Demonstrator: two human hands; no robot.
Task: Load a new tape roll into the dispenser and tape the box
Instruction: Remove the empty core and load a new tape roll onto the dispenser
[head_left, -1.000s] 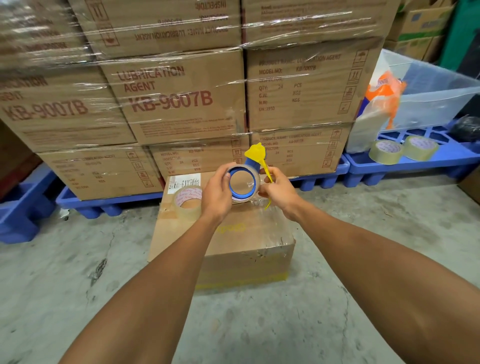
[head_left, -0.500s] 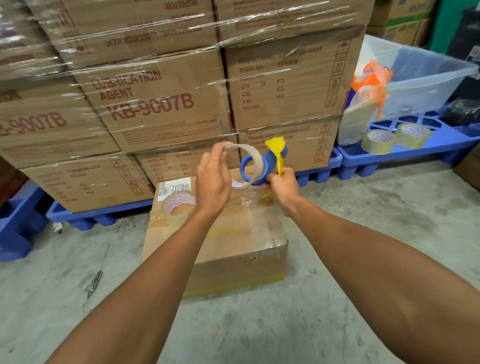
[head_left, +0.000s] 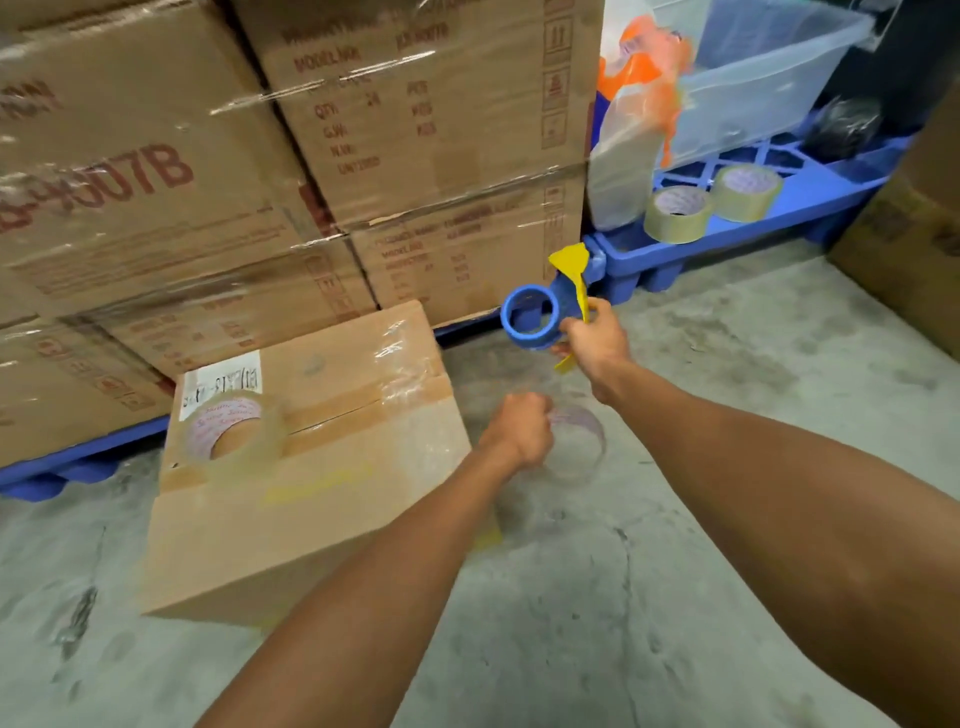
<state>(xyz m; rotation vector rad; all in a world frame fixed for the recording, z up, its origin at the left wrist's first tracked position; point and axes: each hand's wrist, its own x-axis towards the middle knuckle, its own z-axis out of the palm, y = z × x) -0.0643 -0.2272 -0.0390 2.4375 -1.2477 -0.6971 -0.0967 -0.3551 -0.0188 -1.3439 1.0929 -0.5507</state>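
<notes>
Both bare forearms are reaching forward over the concrete floor. The right hand is raised and curled around the yellow handle of the tape dispenser, whose blue spool ring is standing bare. The left hand is lower, fingers bunched together on the rim of a near-transparent spent tape core — blurred, so how firmly it is gripping is hard to tell. The new tape roll is sitting on top of the cardboard box near its left edge, red print on its inner core too small to read; a white label with black marks is lying just behind it. The shrink-wrapped cartons behind are showing red print: "MODEL NO", "QTY: 24", and part of a code ending "9007B". To the right, two more tape rolls are resting on a blue pallet, beside a clear plastic bin — an orange-and-white bag is leaning at its left side.
</notes>
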